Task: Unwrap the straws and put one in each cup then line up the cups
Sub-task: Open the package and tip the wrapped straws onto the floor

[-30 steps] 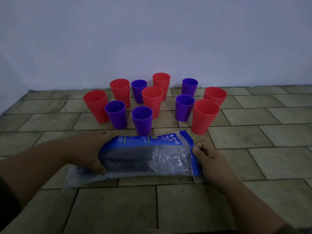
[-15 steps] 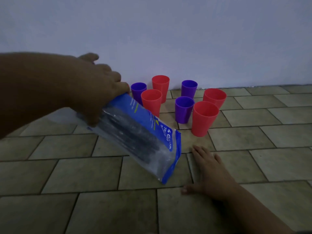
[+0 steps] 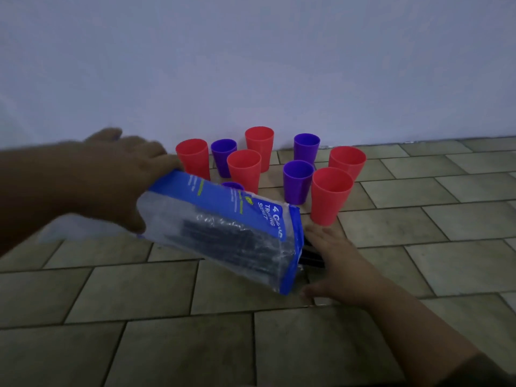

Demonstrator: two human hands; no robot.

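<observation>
Grey-beige stone tiles [image 3: 405,227], laid in staggered rows with dark joints, cover the floor up to a plain pale wall [image 3: 251,57] that fills the upper half of the view. The light is dim and bluish.

Above the tiles, left of centre, the straw packet [image 3: 223,233] hangs tilted in the air: a clear plastic bag with a blue printed band and a blue edge, dark straws [image 3: 223,241] bundled inside. Its long axis runs from about 10 o'clock down to 4 o'clock, the lower, blue-edged end pointing at 4 o'clock toward the floor. At that low end a few dark straw tips [image 3: 312,256] poke out just beside the palm waiting there.

The left hand [image 3: 122,180] is clamped on the packet's upper end, fingers curled over the top and thumb underneath; it is blurred. The right hand [image 3: 343,269] lies flat and spread on the tiles at 4 o'clock from the packet, fingers apart, gripping nothing, its fingertips just short of the nearest red cup [image 3: 331,195].

Beyond the packet, toward 12 and 1 o'clock, the cups stand upright and loosely clustered near the wall. Five red ones and three purple ones show fully, among them a red cup at the back [image 3: 259,148] and a purple cup [image 3: 298,181] just left of the nearest red. The packet hides most of another purple cup [image 3: 233,186], only its rim showing.
</observation>
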